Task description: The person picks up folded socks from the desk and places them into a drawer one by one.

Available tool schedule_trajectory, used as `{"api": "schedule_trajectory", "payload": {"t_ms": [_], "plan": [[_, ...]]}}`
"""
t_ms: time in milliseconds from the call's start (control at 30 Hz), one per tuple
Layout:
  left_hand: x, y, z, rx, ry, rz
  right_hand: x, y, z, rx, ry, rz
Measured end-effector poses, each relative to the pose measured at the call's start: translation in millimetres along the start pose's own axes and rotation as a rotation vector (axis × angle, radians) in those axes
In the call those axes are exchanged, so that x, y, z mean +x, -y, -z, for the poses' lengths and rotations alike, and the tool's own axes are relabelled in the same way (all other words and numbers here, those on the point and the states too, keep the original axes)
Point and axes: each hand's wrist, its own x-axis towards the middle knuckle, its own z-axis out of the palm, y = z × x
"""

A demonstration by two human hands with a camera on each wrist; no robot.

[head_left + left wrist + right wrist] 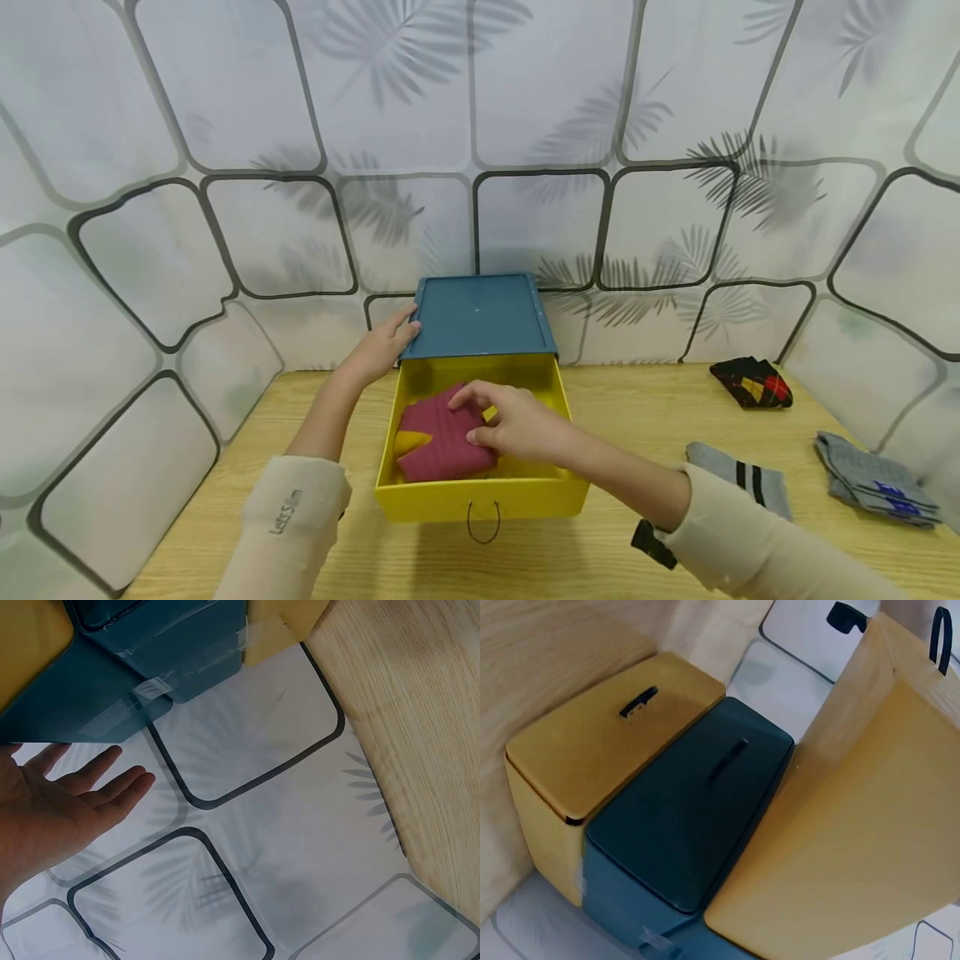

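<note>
A yellow drawer (480, 502) with a thin dark pull loop is slid out from under a blue cabinet top (480, 317). Inside it lies a folded magenta sock bundle (444, 450) with a mustard patch. My right hand (521, 423) reaches into the drawer from the right, thumb and index finger apart at the upper right of the bundle. On the left edge of the blue top rests my left hand (381, 346); the left wrist view shows its fingers (97, 769) extended beside the blue side. The right hand is out of frame in the right wrist view.
Right of the drawer lie black argyle socks (752, 383), grey socks with black stripes (738, 479) partly behind the right sleeve, and grey socks with blue print (873, 479). Other drawer fronts, one yellow (615, 735) and one blue (697, 802), are closed. A patterned backdrop (540, 225) stands behind.
</note>
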Motion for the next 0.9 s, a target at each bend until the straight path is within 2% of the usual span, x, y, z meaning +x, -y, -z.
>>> {"api": "schedule_trajectory", "payload": {"t_ms": [233,400,567,667,800,900], "plan": [[0.5,0.9,1.4,-0.012,0.009,-0.006,0.1,3.2,0.4,-0.181,-0.011,0.006],[0.4,1.9,1.4,-0.025,0.013,-0.002,-3.8,6.5,13.8,-0.255,-0.022,0.006],[0.0,2.0,1.0,-0.047,0.016,0.005,-18.2,6.9,47.4,-0.256,-0.07,0.089],[-0.6,1.5,1.0,-0.042,0.012,0.004,-33.5,4.0,71.8,-0.27,-0.124,0.097],[-1.1,0.6,0.8,-0.032,0.006,0.005,-61.4,-7.1,102.3,-0.282,-0.187,0.043],[-1.0,-0.5,0.0,-0.034,0.004,0.004,-83.6,-22.8,119.1,-0.302,-0.218,-0.029]]}}
